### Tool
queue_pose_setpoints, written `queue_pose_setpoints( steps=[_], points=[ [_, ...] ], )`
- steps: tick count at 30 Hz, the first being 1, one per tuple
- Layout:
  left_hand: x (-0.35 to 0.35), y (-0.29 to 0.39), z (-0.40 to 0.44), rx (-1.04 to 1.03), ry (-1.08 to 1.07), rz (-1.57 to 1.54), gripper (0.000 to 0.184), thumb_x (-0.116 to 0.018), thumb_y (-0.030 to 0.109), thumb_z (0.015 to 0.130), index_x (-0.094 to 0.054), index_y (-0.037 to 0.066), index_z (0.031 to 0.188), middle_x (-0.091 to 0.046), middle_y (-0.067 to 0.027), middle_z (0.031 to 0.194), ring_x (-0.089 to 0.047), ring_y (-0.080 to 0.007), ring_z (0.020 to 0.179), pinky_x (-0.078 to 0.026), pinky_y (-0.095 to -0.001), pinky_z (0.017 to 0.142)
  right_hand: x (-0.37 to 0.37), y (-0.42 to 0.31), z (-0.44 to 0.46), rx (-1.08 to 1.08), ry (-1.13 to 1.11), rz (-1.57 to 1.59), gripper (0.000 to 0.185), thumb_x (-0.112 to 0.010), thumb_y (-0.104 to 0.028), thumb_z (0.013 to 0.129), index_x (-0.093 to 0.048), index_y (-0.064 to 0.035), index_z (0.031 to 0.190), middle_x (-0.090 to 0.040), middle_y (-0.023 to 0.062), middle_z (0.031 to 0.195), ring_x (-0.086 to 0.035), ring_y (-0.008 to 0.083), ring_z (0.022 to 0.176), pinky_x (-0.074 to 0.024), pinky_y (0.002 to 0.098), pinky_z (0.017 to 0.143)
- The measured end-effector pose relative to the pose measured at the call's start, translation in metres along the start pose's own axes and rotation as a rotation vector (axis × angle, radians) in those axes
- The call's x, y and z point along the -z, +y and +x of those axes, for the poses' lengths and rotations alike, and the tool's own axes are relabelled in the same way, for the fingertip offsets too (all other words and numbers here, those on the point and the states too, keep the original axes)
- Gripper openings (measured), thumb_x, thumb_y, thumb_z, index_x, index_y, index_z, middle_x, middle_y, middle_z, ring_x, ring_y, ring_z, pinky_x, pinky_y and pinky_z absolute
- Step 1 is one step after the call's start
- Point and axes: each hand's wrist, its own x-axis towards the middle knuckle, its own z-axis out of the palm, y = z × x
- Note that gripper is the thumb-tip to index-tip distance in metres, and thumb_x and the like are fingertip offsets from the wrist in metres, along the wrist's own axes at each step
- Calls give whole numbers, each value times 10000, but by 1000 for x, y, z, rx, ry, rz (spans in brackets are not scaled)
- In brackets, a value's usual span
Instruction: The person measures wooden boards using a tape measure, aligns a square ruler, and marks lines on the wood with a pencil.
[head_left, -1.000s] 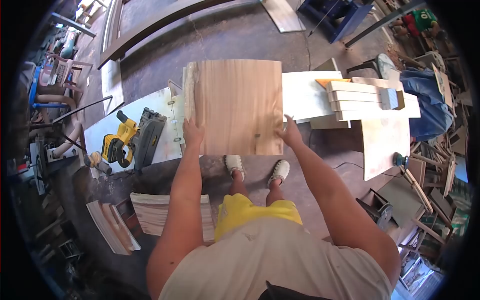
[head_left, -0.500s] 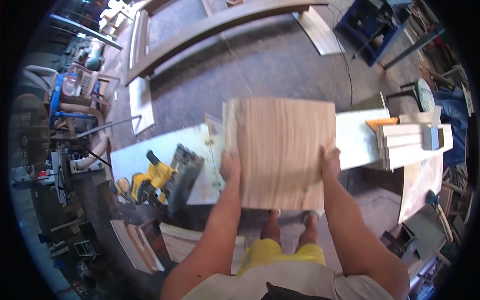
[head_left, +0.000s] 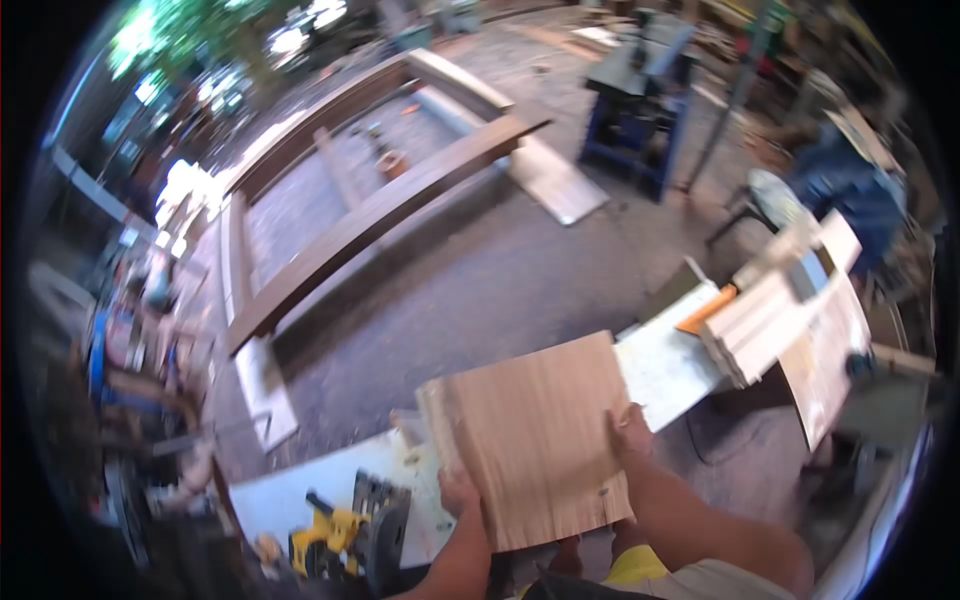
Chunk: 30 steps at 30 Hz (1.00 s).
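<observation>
A wide, flat wooden board (head_left: 530, 440) with straight grain is held in front of me over a long white bench top. My left hand (head_left: 461, 492) grips its left edge, and my right hand (head_left: 631, 432) is closed on the right edge. Fingers under the board are hidden. To the left of my left hand, a yellow and black circular saw (head_left: 345, 530) rests on the white bench top (head_left: 270, 495). Right of the board, an orange square (head_left: 707, 309) lies beside a stack of pale wood strips (head_left: 765, 305).
A large brown wooden frame (head_left: 380, 225) stands on the floor ahead, with pale boards under its corners. Beyond it at the right is a blue machine stand (head_left: 635, 130). A stool (head_left: 770, 195) stands near the stacked strips. Clutter lines the left side.
My view has tilted up and turned, so the bench and board sit lower and slanted. More of the brown frame shows. Both hands keep hold of the board.
</observation>
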Motion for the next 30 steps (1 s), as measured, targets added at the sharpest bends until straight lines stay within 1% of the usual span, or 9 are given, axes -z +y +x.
queue_pose_setpoints(
  steps=[2, 4, 6, 9, 14, 25, 26, 28, 30],
  points=[
    [13, 17, -9, 34, -7, 8, 617, -467, 492, 895, -468, 30, 1304, -592, -237, 1171, -575, -395, 1063, -437, -453, 928, -3, 7, 2, 3, 26, 34, 514, -587, -548, 806, -503, -99, 1041, -632, 176, 994, -600, 379, 949, -466, 455, 833],
    [0, 2, 0, 17, 2, 60, 581, -474, 466, 893, -481, 48, 1296, -608, -230, 1143, -581, -408, 1046, -437, -469, 917, 17, -1, -5, -54, -97, 84, 529, -572, -559, 808, -509, -98, 1061, -625, 170, 1042, -587, 366, 997, -459, 437, 877],
    [-6, -4, 7, 109, -103, -3, 582, -464, 471, 901, -472, 51, 1304, -614, -237, 1126, -591, -413, 1021, -443, -479, 903, -4, 16, 2, 4, -43, 89, 537, -552, -576, 811, -518, -104, 1063, -617, 166, 1069, -581, 352, 1019, -452, 429, 895],
    [-9, 10, 14, 87, -122, -79, 565, -450, 450, 920, -492, 13, 1277, -616, -245, 1111, -586, -407, 1033, -443, -454, 910, 10, 13, 1, -48, -27, 54, 536, -534, -591, 812, -525, -112, 1051, -612, 166, 1082, -574, 341, 1039, -449, 428, 892],
    [-31, 7, 33, -292, -239, 506, 519, -463, 434, 924, -512, 52, 1271, -600, -207, 1155, -560, -337, 1082, -405, -440, 950, 10, 15, -3, -6, -70, 129, 554, -521, -630, 807, -505, -112, 1003, -611, 175, 1038, -582, 354, 1002, -452, 452, 850],
    [-31, -56, 32, -859, -296, 1765, 424, -493, 400, 931, -555, 136, 1257, -565, -122, 1252, -503, -184, 1189, -321, -410, 1038, 5, 12, 3, -6, -99, 50, 545, -500, -633, 825, -488, -121, 1014, -595, 163, 1069, -562, 341, 1040, -424, 442, 893],
    [-15, -39, 21, -852, -303, 1761, 424, -493, 400, 931, -555, 136, 1257, -565, -122, 1252, -503, -184, 1189, -321, -410, 1038, 7, 12, 4, -6, -110, 52, 545, -499, -633, 826, -487, -122, 1015, -594, 161, 1075, -560, 337, 1046, -422, 439, 898],
    [29, 11, -7, -921, -310, 1532, 347, -397, 277, 966, -594, 120, 1204, -605, -75, 1191, -526, -187, 1149, -355, -379, 1009, 6, 12, 4, -4, -107, 43, 542, -502, -633, 824, -488, -124, 1011, -595, 158, 1078, -561, 336, 1045, -425, 440, 892],
    [29, 12, -5, -901, -329, 1425, 336, -391, 264, 965, -609, 101, 1160, -616, -75, 1153, -534, -198, 1125, -362, -381, 998, 4, 11, 5, -3, -102, 41, 539, -505, -632, 822, -489, -127, 1008, -597, 155, 1081, -562, 335, 1043, -429, 441, 886]
  ],
)
